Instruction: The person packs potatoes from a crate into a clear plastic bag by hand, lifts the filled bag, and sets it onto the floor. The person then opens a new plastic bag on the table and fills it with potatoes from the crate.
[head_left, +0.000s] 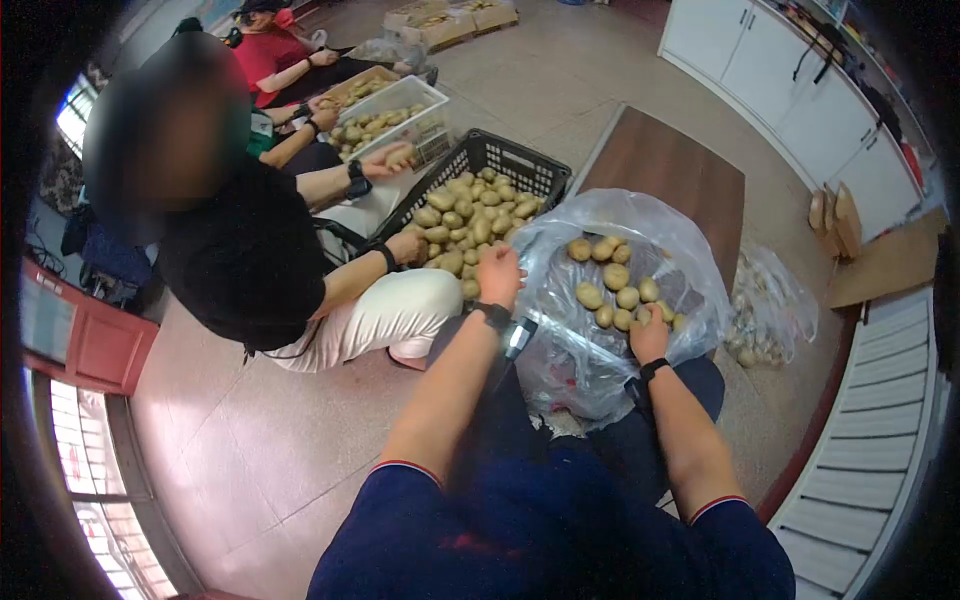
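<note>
My left hand point(501, 275) is over the near right corner of the black crate point(525, 163), beside the bag's edge. Its fingers are curled, and whatever they hold, if anything, is hidden. Many potatoes point(463, 226) fill the crate. In front of me a see-through plastic bag point(690, 235) lies spread wide, with several loose potatoes point(590, 294) inside. Reaching into the bag, my right hand point(649, 338) has its fingers closed around a potato at the right of the group. Both my wrists wear dark bands.
At my left a seated person point(250, 240) holds a potato in one hand, the other in the crate. Beyond stand a white crate point(440, 97) of potatoes and more people. A brown bench point(690, 160) extends ahead; a filled plastic bag point(770, 305) sits right, near a white radiator point(860, 440).
</note>
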